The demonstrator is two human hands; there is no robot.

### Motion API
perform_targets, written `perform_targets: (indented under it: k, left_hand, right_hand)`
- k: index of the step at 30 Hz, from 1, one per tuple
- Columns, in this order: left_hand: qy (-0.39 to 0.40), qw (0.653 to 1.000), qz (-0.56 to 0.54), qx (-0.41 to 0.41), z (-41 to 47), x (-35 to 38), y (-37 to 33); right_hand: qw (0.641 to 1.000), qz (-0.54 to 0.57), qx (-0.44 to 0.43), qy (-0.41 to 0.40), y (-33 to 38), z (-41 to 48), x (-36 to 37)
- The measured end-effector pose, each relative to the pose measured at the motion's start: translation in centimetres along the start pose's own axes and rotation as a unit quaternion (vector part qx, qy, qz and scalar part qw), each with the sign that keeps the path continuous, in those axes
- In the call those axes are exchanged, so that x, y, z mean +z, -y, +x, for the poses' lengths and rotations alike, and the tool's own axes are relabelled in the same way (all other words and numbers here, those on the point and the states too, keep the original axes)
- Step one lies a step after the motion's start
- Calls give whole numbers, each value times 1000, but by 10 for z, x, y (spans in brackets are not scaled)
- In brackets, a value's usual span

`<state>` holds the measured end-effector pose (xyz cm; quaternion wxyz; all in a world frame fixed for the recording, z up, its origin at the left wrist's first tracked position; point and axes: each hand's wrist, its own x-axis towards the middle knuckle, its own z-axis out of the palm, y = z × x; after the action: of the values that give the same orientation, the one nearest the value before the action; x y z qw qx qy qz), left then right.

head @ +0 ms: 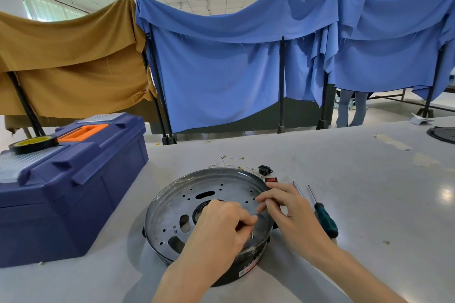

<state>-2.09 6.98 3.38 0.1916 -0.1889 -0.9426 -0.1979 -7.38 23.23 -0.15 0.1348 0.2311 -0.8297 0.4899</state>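
Observation:
A round grey metal pan base with many punched holes lies on the white table, a labelled dark band round its near side. My left hand is inside the pan, fingers curled, pinching a small thin metal part that points down at the pan floor. My right hand rests on the pan's right rim, fingers bent over the edge. Thin wires, a black socket and a red switch lie just beyond the pan.
A green-handled screwdriver and a thin metal rod lie right of my right hand. A blue toolbox with a roll of black tape stands at left. Another round part sits far right. Cloth-draped screens stand behind the table.

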Motion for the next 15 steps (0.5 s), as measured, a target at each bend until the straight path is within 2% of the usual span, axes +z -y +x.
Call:
perform_targets:
  k: [2, 6, 9, 15]
  left_hand:
    - [8, 999, -31, -11, -1, -2, 1]
    - [63, 995, -70, -32, -5, -7, 6]
    - [109, 990, -80, -51, -7, -11, 9]
    - [193, 978, -66, -38, -11, -16, 13]
  right_hand:
    - [1000, 1, -4, 25, -1, 2, -5]
    - [987, 25, 7, 160, -3, 8, -31]
    - [973, 48, 7, 225, -2, 8, -41]
    - [974, 45, 8, 220, -6, 8, -39]
